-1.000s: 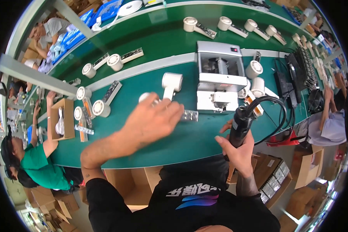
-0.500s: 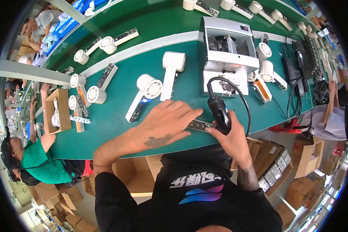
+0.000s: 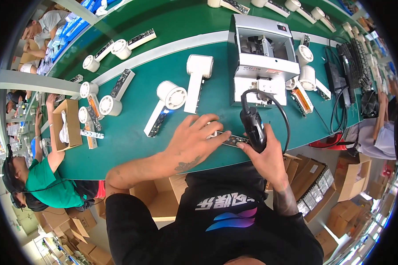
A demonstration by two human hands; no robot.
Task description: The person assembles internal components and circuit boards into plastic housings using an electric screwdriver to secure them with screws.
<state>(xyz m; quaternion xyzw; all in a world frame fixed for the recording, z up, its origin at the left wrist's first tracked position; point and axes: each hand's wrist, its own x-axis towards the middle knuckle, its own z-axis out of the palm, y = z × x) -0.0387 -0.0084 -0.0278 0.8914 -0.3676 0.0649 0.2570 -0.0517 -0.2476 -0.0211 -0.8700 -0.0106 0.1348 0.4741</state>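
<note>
My left hand [image 3: 198, 138] is closed over a white hair-dryer-like body, mostly hidden beneath it. The open handle [image 3: 231, 140] of this piece, with a dark circuit strip inside, points toward my right hand [image 3: 268, 157]. In my right hand is a black corded electric screwdriver [image 3: 253, 130], held nearly upright over the handle's end, with the thumb against the handle; its tip is hidden. Beyond my left hand lie two more white hair-dryer-like bodies, one with its circuit board showing [image 3: 166, 104] and one lying mostly face down [image 3: 197, 81].
A grey screw-feeder machine [image 3: 263, 57] stands behind the screwdriver. More white bodies lie left [image 3: 110, 105] and right [image 3: 308, 77]. Black cables and adapters [image 3: 336, 81] lie at the right. An open carton [image 3: 70, 132] and a co-worker in a green shirt [image 3: 53, 179] are at left.
My left fingers have curled up a little, and some white of the held body shows between them. The screwdriver has shifted slightly; the whole view has moved a bit.
</note>
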